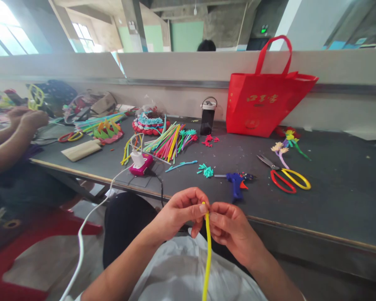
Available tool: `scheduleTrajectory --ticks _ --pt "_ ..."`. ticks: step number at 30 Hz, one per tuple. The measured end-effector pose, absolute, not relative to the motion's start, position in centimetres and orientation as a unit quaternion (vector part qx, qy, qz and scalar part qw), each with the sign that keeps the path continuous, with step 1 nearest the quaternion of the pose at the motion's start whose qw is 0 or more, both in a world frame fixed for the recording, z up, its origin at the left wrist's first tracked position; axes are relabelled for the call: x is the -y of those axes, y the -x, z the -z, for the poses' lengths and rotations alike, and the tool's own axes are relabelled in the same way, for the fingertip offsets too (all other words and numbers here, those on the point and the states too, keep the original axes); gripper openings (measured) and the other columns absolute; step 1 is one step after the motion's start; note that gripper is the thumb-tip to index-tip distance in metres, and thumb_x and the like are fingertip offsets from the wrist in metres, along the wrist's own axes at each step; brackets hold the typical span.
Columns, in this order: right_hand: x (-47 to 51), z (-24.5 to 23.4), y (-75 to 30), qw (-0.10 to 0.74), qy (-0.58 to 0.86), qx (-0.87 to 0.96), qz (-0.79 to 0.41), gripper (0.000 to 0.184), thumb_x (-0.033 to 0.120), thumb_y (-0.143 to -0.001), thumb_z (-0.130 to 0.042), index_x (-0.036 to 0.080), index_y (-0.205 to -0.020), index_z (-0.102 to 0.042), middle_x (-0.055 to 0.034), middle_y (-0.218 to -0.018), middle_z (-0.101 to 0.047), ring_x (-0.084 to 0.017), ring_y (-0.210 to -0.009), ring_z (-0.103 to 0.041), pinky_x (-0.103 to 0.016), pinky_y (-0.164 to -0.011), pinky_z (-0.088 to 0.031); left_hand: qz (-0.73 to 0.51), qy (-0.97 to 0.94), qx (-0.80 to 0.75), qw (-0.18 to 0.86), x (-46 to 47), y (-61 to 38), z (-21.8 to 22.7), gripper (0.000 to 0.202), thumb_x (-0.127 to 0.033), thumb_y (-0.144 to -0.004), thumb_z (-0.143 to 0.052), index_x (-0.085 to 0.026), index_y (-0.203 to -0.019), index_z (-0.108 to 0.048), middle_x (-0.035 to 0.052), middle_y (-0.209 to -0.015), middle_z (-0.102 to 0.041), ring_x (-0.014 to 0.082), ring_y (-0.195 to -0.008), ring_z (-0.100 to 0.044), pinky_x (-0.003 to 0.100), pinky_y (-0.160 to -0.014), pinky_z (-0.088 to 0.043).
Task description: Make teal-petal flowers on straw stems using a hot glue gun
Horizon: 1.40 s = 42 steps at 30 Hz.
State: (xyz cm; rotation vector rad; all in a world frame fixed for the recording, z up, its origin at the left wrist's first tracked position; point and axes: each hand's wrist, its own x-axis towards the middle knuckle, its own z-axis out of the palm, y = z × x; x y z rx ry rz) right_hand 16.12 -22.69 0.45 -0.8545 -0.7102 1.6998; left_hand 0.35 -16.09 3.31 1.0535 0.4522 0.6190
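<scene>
Close above my lap, a long yellow pipe cleaner (208, 251) hangs down from my fingertips. My left hand (184, 210) pinches it near its top end between thumb and forefinger. From the other side, my right hand (230, 223) closes its thumb and fingertips on the same end; part of that grip is hidden. On the table just beyond lie a blue glue gun (235, 184) and a small turquoise tufted piece (207, 170). Scissors (283, 173) with one red and one yellow handle rest to the right, partly spread.
A pile of coloured pipe cleaners (169, 142) lies behind a pink power socket (141, 164) with a white cable (81, 234). A red bag (263, 104) and a dark bottle (207, 117) stand at the back. At left, another person's hands (29, 119) work.
</scene>
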Motion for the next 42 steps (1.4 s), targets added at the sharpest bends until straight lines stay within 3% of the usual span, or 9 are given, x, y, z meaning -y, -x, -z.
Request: scheduleTrajectory --ticks 26,33,37,42 --pt "13.3 -4.7 -21.1 0.492 0.39 0.338 -0.701 0.029 0.037 -0.073 -0.08 0.015 -0.074 -0.061 0.0075 -0.053 -0.039 -0.004 -0.049 -0.024 -0.018 -0.042 -0.018 -0.264 -0.572 -0.181 0.755 5.9 -4.6 -5.0 0.027 -0.037 -0.081 -0.072 -0.015 -0.087 -0.057 -0.0028 -0.065 -0.056 0.0083 -0.047 -0.056 0.019 -0.046 -0.044" --pt "9.5 -4.5 -24.3 0.507 0.424 0.336 -0.671 0.03 0.038 -0.072 -0.08 0.015 -0.073 -0.061 0.0069 -0.054 -0.04 -0.005 -0.049 -0.025 -0.017 -0.041 -0.018 -0.227 -0.576 -0.161 0.769 0.6 -8.2 -4.8 0.028 -0.037 -0.08 -0.073 -0.016 -0.085 -0.056 -0.0038 -0.057 -0.058 0.0091 -0.044 -0.057 0.019 -0.046 -0.044" --pt "7.6 -3.6 -25.8 0.499 0.468 0.373 -0.627 0.028 0.041 -0.075 -0.076 0.015 -0.075 -0.063 0.0063 -0.055 -0.042 -0.005 -0.048 -0.029 -0.018 -0.042 -0.023 -0.234 -0.572 -0.153 0.771 -1.6 -9.5 -3.1 0.028 -0.036 -0.08 -0.073 -0.016 -0.087 -0.056 -0.0027 -0.057 -0.062 0.0121 -0.047 -0.062 0.021 -0.049 -0.047" --pt "6.0 -1.9 -26.6 0.482 0.496 0.418 -0.589 0.028 0.043 -0.079 -0.07 0.016 -0.083 -0.065 0.0016 -0.066 -0.057 -0.007 -0.05 -0.037 -0.021 -0.045 -0.027 -0.262 -0.547 -0.153 0.78 -3.0 -10.0 -0.9 0.024 -0.033 -0.082 -0.072 -0.014 -0.088 -0.057 0.0018 -0.06 -0.069 0.0146 -0.053 -0.067 0.024 -0.055 -0.051"
